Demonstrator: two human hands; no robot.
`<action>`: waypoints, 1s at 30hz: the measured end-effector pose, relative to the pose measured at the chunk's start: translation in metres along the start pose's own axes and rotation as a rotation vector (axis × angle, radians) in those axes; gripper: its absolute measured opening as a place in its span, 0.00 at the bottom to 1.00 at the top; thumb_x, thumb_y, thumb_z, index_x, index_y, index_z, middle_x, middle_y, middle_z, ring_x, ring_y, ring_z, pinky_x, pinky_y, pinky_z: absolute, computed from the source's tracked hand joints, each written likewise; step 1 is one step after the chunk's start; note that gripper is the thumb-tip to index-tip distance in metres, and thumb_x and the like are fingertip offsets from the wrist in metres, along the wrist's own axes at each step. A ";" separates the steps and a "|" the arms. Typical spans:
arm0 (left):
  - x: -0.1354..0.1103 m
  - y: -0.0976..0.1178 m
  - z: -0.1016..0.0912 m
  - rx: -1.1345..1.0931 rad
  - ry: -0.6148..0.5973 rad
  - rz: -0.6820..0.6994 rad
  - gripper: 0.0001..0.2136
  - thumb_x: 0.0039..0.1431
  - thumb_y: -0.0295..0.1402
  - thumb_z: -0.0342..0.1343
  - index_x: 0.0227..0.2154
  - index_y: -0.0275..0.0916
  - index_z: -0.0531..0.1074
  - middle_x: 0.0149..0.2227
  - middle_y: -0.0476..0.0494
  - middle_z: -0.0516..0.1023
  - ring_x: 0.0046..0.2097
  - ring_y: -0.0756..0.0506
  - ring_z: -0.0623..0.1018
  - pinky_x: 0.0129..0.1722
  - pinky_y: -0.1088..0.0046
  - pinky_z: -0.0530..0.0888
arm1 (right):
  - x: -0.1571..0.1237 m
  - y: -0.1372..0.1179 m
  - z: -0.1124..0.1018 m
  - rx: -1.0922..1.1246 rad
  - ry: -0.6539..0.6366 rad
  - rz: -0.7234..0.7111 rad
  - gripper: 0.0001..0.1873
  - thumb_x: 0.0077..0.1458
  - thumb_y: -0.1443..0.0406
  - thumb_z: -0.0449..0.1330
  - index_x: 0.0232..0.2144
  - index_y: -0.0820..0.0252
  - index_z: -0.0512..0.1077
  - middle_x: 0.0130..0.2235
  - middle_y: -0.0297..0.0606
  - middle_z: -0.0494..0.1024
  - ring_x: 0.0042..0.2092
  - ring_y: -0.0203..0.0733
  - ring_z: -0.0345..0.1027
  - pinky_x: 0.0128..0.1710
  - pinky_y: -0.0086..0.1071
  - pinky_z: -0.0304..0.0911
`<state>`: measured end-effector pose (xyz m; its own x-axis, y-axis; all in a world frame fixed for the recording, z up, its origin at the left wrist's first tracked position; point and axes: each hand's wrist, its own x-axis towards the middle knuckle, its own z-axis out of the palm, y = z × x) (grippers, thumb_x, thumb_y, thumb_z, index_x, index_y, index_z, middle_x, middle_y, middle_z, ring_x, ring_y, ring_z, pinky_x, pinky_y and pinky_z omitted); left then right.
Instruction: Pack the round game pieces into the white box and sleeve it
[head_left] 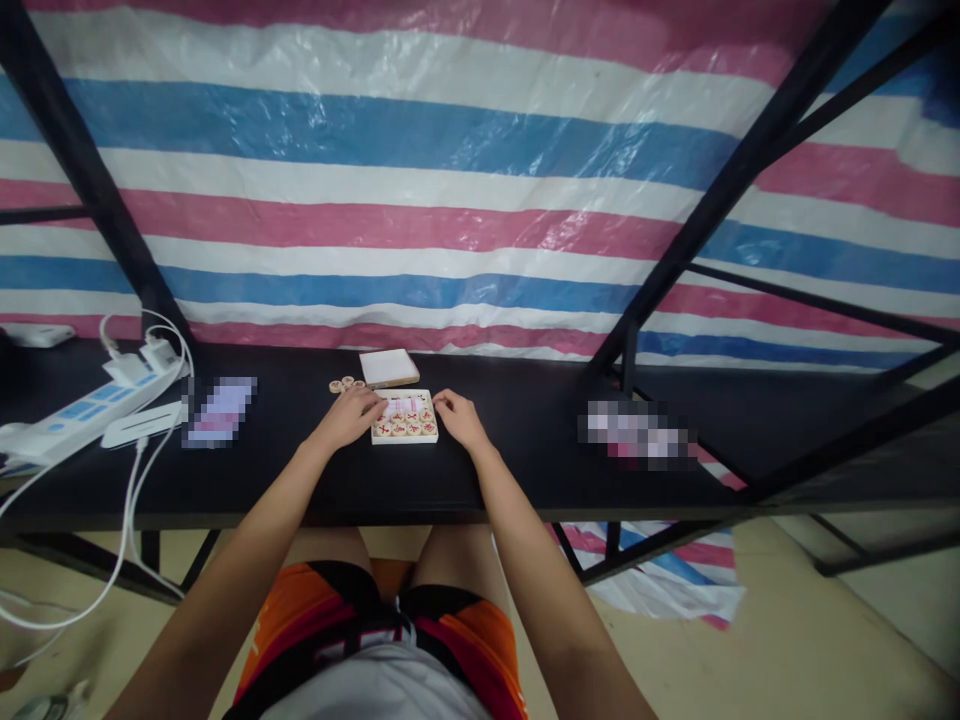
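A small white box point(405, 439) lies on the black table in front of me, with round xiangqi pieces point(409, 428) marked in red standing in rows inside it. A pale printed slip or wrapping point(406, 405) shows in its far part. My left hand point(351, 416) is at the box's left side, fingers together and the tips over the rim. At the far right corner, my right hand point(460, 420) has its fingers curled in against the box's edge. Several loose pieces point(345, 384) lie just beyond my left hand. Behind the box rests its lid point(388, 367), white inside.
On the left are a white power strip point(90, 415) with plugs, a white flat device point(142, 425), looping cables point(124, 545) and a blurred-out phone-like object point(221, 411). A blurred-out item point(637, 433) lies right. Black frame posts point(697, 240) and striped plastic sheeting point(420, 220) stand behind the table point(525, 480).
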<state>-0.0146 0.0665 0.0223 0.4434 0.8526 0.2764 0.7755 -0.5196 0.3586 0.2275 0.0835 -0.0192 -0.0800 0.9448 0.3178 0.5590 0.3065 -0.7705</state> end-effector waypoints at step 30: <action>-0.013 -0.026 -0.011 0.244 0.047 -0.468 0.14 0.55 0.42 0.50 0.40 0.40 0.72 0.40 0.37 0.77 0.43 0.37 0.76 0.41 0.65 0.70 | 0.001 0.003 0.001 0.016 -0.004 0.000 0.10 0.50 0.63 0.50 0.29 0.56 0.72 0.28 0.32 0.75 0.31 0.37 0.66 0.34 0.29 0.58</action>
<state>-0.0451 0.0685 0.0197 0.0087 0.9840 0.1779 0.9702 -0.0514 0.2368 0.2282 0.0851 -0.0218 -0.0834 0.9452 0.3157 0.5461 0.3084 -0.7789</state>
